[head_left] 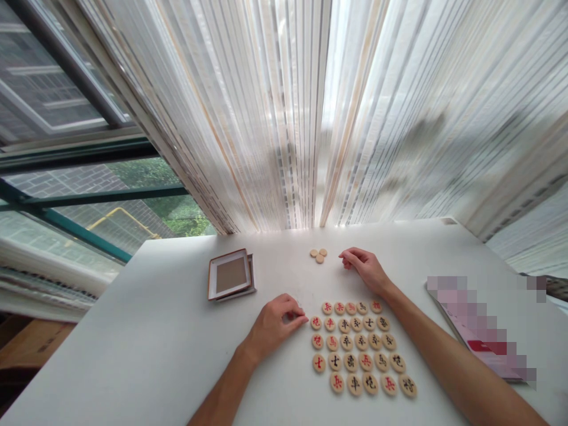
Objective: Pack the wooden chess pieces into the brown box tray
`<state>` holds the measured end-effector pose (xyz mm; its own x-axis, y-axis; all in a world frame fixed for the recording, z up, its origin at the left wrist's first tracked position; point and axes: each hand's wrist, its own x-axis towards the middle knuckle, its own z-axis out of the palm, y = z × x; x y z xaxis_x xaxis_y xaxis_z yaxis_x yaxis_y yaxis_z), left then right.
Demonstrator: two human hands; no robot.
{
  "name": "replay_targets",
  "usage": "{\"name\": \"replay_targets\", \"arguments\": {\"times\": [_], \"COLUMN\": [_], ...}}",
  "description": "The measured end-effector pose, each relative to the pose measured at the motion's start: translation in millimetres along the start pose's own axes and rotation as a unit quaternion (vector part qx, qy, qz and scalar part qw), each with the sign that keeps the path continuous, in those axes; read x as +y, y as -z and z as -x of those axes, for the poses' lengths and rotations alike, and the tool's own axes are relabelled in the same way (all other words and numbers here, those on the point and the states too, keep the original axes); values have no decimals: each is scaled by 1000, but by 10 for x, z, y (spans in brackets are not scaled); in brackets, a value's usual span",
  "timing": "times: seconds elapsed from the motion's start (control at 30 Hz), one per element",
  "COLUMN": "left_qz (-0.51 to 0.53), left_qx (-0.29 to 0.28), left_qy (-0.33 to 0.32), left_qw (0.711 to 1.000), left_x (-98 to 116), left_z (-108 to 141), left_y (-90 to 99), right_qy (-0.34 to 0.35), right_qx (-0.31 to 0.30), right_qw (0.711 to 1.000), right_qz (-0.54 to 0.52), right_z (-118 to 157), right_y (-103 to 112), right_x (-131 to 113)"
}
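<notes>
Several round wooden pieces (347,342) with red or black characters lie face up in rows on the white table. My left hand (277,322) is beside their left edge, thumb and fingertips close together near a red-marked piece (316,323); whether it holds anything is too small to tell. Beyond the rows, my right hand (364,267) has its fingers curled and pressed together, and anything within them is hidden. Three blank-faced pieces (320,258) lie in a small cluster to the left of my right hand, apart from its fingertips.
An open box (213,278) with a brown inside stands at the back left of the table (146,331). A pink, partly pixelated flat item (461,331) lies at the right. Striped curtains (293,118) hang along the table's far edge.
</notes>
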<state>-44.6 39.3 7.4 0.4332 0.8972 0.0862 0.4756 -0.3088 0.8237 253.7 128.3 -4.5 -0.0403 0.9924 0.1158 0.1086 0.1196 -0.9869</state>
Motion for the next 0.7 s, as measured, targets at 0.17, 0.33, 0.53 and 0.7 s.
{"name": "replay_targets", "arguments": {"times": [0.17,0.33,0.53,0.7], "left_qz": [5,22,136,171], "left_qx": [-1,60,108,120], "left_qy": [-3,10,65,80], "left_qw": [1000,998,983,975], "left_x": [13,-45,-197,-242], "left_z": [-9,-45,-82,-100], "left_y": [5,8,-9,-21], "right_qy": [-2,0,5,5], "right_qx": [3,2,-3,-3], "right_qw": [1000,1000,1000,999], "right_qz": [-4,-2,13,34], "right_z": [-5,-8,-7,-1], "right_y": [6,4,11,9], "right_x": [24,36,21,19]}}
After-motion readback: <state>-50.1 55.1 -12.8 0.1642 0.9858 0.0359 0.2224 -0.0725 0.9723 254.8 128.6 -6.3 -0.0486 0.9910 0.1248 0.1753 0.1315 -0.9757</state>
